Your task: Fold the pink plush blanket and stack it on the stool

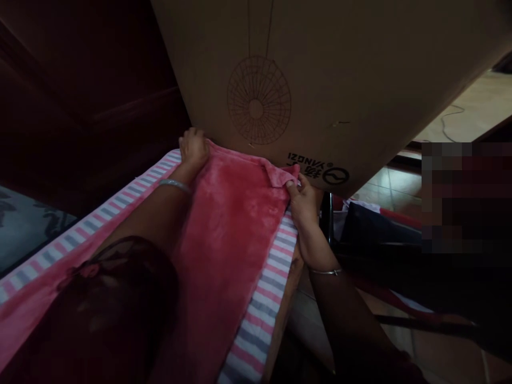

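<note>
A pink plush cloth point(236, 213) lies lengthwise over a striped cloth point(264, 298) in white, grey and pink, whose edges show along both sides. At the far left corner of the plush cloth, my left hand point(194, 148) has its fingers curled over the edge. My right hand point(306, 205) pinches the far right corner between thumb and fingers, and a small flap of the cloth is folded over there. Both cloths rest on a wooden surface point(290, 288), seen at its right edge.
A large cardboard box point(360, 80), printed with a fan drawing and upside-down lettering, stands against the far end. Dark red wooden panelling point(88, 96) rises at the left. To the right are dark furniture bars, a tiled floor point(400, 186) and a blurred-out patch.
</note>
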A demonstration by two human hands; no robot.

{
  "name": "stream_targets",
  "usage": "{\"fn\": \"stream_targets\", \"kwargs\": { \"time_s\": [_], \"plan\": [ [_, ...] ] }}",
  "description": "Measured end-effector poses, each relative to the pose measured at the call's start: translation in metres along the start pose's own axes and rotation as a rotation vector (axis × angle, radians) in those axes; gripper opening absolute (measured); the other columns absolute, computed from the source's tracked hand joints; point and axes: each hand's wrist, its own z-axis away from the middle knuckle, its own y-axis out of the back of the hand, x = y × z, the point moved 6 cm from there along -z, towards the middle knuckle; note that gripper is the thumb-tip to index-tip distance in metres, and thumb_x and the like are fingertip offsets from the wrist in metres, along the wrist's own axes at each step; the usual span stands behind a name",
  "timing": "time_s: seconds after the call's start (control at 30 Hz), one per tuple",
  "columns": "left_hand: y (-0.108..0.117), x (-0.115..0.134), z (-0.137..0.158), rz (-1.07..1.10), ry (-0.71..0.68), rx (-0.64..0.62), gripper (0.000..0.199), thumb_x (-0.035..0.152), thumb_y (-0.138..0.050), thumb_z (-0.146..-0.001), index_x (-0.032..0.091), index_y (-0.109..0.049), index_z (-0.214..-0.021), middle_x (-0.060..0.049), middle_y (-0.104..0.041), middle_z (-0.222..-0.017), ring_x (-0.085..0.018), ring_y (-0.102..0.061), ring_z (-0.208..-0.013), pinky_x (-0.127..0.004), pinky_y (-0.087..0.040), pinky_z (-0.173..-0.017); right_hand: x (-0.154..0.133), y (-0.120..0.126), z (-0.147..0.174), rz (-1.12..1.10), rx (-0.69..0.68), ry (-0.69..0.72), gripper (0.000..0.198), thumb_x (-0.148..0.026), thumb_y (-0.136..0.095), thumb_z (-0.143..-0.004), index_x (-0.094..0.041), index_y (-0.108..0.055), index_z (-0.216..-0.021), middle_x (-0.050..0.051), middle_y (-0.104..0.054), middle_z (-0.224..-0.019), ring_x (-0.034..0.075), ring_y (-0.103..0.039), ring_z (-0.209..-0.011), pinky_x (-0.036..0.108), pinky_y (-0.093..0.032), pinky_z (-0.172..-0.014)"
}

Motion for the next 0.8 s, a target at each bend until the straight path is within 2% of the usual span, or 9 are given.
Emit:
{"fn": "stream_targets", "kwargs": {
  "time_s": [0.13, 0.2, 0.33, 0.4, 0.5, 0.57, 0.63, 0.73, 0.8],
  "plan": [
    [0.004, 0.039, 0.054, -0.084, -0.345, -0.269, 0.040, 0.030, -0.044, -0.099, 0.009, -0.062, -0.128, -0.015, -0.060, -0.135, -0.029, -0.050, -0.130, -0.040, -0.034, -0.114, 0.002, 0.001, -0.002, 0.014, 0.002, -0.032, 0.055, -0.041, -0.063, -0.076, -0.017, -0.063, -0.126, 0.009, -0.074, -0.104, 0.023, -0.068, -0.089, 0.037, -0.052, -0.081],
    [0.004, 0.041, 0.090, -0.128, -0.410, -0.349, 0.051, 0.041, -0.046, -0.099, 0.014, -0.055, -0.141, -0.014, -0.053, -0.147, -0.031, -0.044, -0.139, -0.046, -0.027, -0.119, 0.002, 0.003, -0.004, 0.015, 0.032, -0.027, 0.051, -0.038, -0.062, -0.073, -0.017, -0.065, -0.120, 0.009, -0.074, -0.101, 0.022, -0.067, -0.086, 0.036, -0.051, -0.081],
    [-0.004, 0.020, 0.130, -0.252, -0.251, -0.445, 0.067, 0.058, -0.037, -0.100, 0.025, -0.034, -0.158, -0.012, -0.028, -0.167, -0.036, -0.019, -0.154, -0.061, -0.010, -0.121, 0.004, 0.007, -0.008, -0.010, 0.128, -0.023, 0.040, -0.034, -0.057, -0.071, -0.018, -0.068, -0.105, 0.006, -0.074, -0.095, 0.020, -0.066, -0.083, 0.033, -0.051, -0.078],
    [-0.008, 0.012, 0.131, -0.270, -0.173, -0.510, 0.069, 0.060, -0.033, -0.100, 0.027, -0.027, -0.161, -0.011, -0.020, -0.169, -0.036, -0.013, -0.156, -0.063, -0.009, -0.120, 0.003, 0.008, -0.008, -0.004, 0.179, -0.030, 0.035, -0.033, -0.056, -0.069, -0.017, -0.068, -0.097, 0.005, -0.073, -0.090, 0.020, -0.065, -0.081, 0.032, -0.050, -0.077],
    [-0.004, 0.016, 0.127, -0.253, -0.144, -0.609, 0.068, 0.057, -0.032, -0.101, 0.029, -0.022, -0.162, -0.009, -0.016, -0.171, -0.034, -0.010, -0.157, -0.062, -0.008, -0.121, 0.000, 0.008, -0.006, 0.010, 0.216, -0.054, 0.035, -0.032, -0.056, -0.066, -0.016, -0.069, -0.095, 0.005, -0.072, -0.088, 0.021, -0.064, -0.081, 0.033, -0.050, -0.078],
    [0.011, 0.023, 0.133, -0.227, -0.146, -0.642, 0.065, 0.054, -0.033, -0.102, 0.030, -0.023, -0.162, -0.007, -0.020, -0.170, -0.031, -0.013, -0.156, -0.059, -0.009, -0.122, -0.002, 0.007, -0.005, 0.021, 0.217, -0.067, 0.038, -0.031, -0.056, -0.065, -0.015, -0.070, -0.097, 0.006, -0.071, -0.090, 0.021, -0.063, -0.082, 0.034, -0.050, -0.079],
    [0.035, 0.029, 0.152, -0.221, -0.167, -0.613, 0.064, 0.052, -0.034, -0.102, 0.029, -0.025, -0.161, -0.007, -0.025, -0.169, -0.030, -0.017, -0.156, -0.056, -0.009, -0.123, -0.003, 0.009, -0.005, 0.033, 0.226, -0.073, 0.040, -0.030, -0.056, -0.065, -0.013, -0.070, -0.099, 0.007, -0.071, -0.091, 0.021, -0.063, -0.082, 0.034, -0.049, -0.080],
    [0.073, 0.029, 0.210, -0.248, -0.223, -0.576, 0.065, 0.053, -0.039, -0.100, 0.030, -0.030, -0.160, -0.007, -0.027, -0.168, -0.032, -0.020, -0.155, -0.056, -0.007, -0.124, -0.001, 0.012, -0.007, 0.052, 0.252, -0.102, 0.039, -0.027, -0.056, -0.066, -0.012, -0.070, -0.100, 0.005, -0.070, -0.088, 0.020, -0.062, -0.080, 0.034, -0.050, -0.080],
    [0.093, 0.017, 0.255, -0.277, -0.201, -0.573, 0.067, 0.056, -0.042, -0.098, 0.032, -0.032, -0.159, -0.007, -0.025, -0.168, -0.035, -0.019, -0.155, -0.059, -0.006, -0.124, 0.003, 0.012, -0.009, 0.058, 0.259, -0.116, 0.038, -0.024, -0.056, -0.067, -0.013, -0.070, -0.100, 0.004, -0.068, -0.086, 0.019, -0.061, -0.078, 0.033, -0.050, -0.079]
  ]
}}
